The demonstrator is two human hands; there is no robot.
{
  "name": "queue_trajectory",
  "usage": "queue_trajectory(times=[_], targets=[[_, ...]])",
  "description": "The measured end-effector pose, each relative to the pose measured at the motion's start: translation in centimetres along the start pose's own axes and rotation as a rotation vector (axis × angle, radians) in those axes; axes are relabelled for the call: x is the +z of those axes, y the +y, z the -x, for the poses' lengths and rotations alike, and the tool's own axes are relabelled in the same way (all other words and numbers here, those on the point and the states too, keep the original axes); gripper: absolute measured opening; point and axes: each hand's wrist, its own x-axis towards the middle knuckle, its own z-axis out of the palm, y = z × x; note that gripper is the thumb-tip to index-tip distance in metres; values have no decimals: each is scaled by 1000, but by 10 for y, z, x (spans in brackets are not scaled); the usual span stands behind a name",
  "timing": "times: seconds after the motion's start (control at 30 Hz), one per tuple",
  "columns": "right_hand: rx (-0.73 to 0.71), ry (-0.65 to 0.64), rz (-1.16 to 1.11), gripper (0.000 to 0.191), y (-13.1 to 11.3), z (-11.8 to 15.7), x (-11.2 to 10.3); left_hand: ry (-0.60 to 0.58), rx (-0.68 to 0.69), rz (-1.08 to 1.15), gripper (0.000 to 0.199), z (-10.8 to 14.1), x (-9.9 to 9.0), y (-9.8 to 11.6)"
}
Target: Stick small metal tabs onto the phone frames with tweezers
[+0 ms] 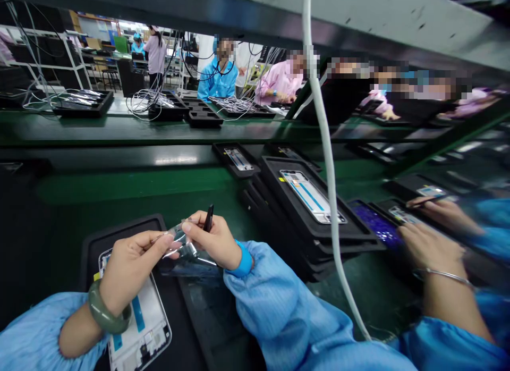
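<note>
My left hand (129,267), with a green bangle at the wrist, pinches one edge of a small clear plastic film (187,250). Thumb and fingers of my right hand (217,241) grip the film's other side, and a slim black tool (209,217) sticks up from the same hand. Whether that tool is a pair of tweezers I cannot tell. Below my left hand lies a silver phone frame (137,342) with blue strips, partly hidden by hand and sleeve. It rests in a black tray (155,222).
Stacked black trays (274,227) stand to the right, the top one holding another phone frame (313,195). A white cable (324,126) hangs in front of them. At far right a co-worker's hands (434,249) work over a tray. Trays with wires (159,102) line the back shelf.
</note>
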Motion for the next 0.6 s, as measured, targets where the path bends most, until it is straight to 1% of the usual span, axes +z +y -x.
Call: queue_trajectory(times=[0.1, 0.2, 0.33, 0.43, 0.6], targets=[[15, -24, 6, 37, -2, 0, -1, 20, 36, -49, 27, 2, 0, 1], [30, -52, -21, 36, -5, 1, -2, 33, 59, -45, 26, 4, 1, 1], [28, -137, -54, 34, -6, 1, -3, 31, 49, -2, 27, 5, 1, -1], [5, -210, -54, 29, -6, 2, -5, -4, 14, 87, 26, 4, 1, -3], [-26, -254, 4, 26, -6, 1, -9, -100, -82, 310, 24, 0, 1, 0]])
